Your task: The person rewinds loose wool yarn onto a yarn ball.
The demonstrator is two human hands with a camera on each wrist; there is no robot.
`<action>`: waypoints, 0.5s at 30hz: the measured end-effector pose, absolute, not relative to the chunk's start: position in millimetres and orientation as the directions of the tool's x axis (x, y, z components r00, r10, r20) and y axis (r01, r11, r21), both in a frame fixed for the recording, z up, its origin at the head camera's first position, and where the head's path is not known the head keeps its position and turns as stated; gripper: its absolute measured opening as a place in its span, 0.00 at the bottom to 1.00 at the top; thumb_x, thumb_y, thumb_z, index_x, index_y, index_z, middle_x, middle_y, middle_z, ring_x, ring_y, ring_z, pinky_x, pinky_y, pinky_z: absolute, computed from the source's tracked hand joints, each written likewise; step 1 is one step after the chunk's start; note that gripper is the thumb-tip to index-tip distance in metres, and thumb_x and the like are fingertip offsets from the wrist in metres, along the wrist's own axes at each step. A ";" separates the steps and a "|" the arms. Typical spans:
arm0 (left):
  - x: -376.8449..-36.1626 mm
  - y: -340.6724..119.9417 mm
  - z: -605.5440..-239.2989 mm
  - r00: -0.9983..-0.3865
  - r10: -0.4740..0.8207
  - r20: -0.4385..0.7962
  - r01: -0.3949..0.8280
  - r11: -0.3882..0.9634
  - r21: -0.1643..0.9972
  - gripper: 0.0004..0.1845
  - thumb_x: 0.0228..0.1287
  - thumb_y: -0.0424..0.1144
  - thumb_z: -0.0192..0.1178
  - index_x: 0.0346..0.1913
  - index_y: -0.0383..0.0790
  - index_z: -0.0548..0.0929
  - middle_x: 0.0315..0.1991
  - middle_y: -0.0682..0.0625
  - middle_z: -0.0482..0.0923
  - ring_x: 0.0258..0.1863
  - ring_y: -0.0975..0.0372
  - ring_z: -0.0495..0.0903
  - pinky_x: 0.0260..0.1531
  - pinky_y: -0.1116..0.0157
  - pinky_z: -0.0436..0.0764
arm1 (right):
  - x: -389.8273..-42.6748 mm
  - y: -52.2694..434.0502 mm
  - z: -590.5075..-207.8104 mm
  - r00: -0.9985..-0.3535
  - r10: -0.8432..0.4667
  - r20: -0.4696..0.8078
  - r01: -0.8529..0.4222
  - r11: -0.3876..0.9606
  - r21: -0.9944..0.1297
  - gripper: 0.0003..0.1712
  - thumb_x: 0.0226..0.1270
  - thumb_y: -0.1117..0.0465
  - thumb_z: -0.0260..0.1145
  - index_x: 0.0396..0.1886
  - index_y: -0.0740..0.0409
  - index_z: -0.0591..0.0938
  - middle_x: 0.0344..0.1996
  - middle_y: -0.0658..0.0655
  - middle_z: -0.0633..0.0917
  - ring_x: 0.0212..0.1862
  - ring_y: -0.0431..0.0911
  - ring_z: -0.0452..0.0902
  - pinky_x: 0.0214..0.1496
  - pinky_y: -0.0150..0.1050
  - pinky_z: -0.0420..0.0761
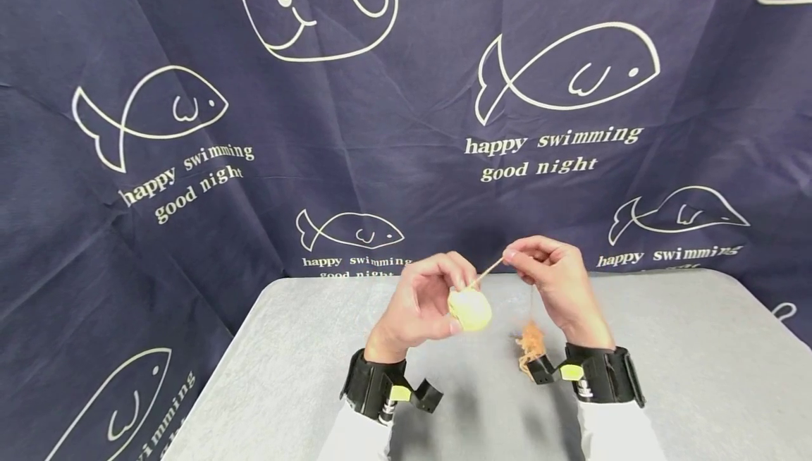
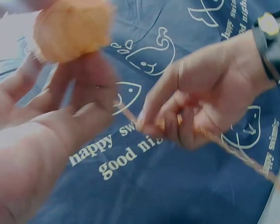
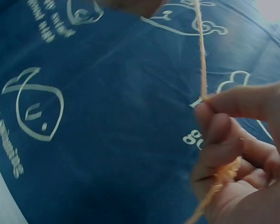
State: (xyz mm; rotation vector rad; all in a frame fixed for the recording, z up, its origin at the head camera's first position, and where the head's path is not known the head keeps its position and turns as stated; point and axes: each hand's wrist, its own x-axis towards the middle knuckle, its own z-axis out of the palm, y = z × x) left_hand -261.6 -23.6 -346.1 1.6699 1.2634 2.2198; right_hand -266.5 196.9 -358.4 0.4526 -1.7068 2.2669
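Observation:
A small pale yellow-orange ball of yarn (image 1: 470, 309) is gripped between the fingers and thumb of my left hand (image 1: 426, 306). From the ball a taut strand of yarn (image 1: 488, 273) runs up to my right hand (image 1: 554, 279), which pinches it between thumb and forefinger. In the right wrist view the strand also passes through the curled fingers (image 3: 219, 130) of that hand. Below the right hand hangs a loose orange tangle of yarn (image 1: 531, 342), slightly blurred. The ball (image 2: 73, 30) looks more orange in the left wrist view.
Beneath both hands stretches a light grey tabletop (image 1: 304, 334). Behind it hangs a dark blue curtain (image 1: 431, 137) with white fish outlines and lettering. Each wrist wears a black strap with a camera mount (image 1: 426, 395).

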 end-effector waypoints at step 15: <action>-266.3 -26.8 -339.6 -0.776 -0.224 0.590 0.534 -0.732 0.423 0.18 0.47 0.16 0.55 0.40 0.37 0.79 0.43 0.44 0.78 0.40 0.58 0.82 0.40 0.67 0.86 | -262.8 195.2 -361.2 -0.857 -0.362 0.366 -0.464 0.235 -0.854 0.02 0.61 0.68 0.73 0.33 0.60 0.87 0.23 0.52 0.83 0.24 0.40 0.75 0.28 0.33 0.76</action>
